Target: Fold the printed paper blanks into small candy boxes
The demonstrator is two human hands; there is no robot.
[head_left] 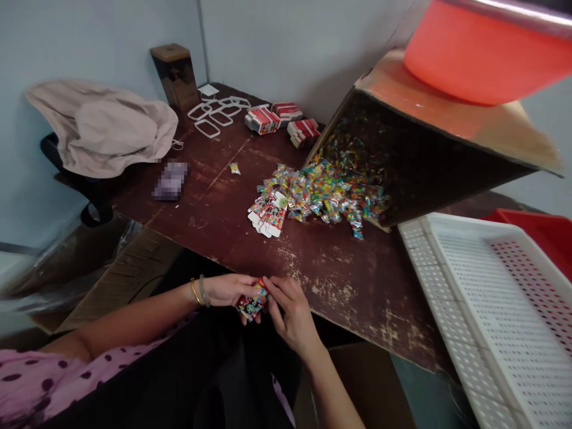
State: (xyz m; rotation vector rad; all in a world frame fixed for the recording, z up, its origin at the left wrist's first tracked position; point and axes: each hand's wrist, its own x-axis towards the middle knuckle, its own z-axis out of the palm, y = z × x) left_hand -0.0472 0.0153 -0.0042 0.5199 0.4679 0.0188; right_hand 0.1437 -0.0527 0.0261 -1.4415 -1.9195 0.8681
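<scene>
Just in front of the table's near edge, my left hand [229, 290] grips a small colourful printed candy box [251, 306]. My right hand [291, 313] has its fingertips closed at the red upper end of the same box. Whether anything is inside the box cannot be seen. Beyond my hands, a small stack of flattened printed cartons [269, 215] lies on the table. It touches a heap of clear-wrapped colourful candies [319, 192]. One wrapped candy [235, 168] lies apart on the left.
A tipped cardboard box [447, 155] spills the candies and carries an orange basin [482, 56]. White perforated crate [447, 286] at right, red tray [543, 235] behind. Bundled red-white cartons [263, 121], white frames [208, 128], a brown box [179, 83] and beige cloth [111, 128] stand farther back.
</scene>
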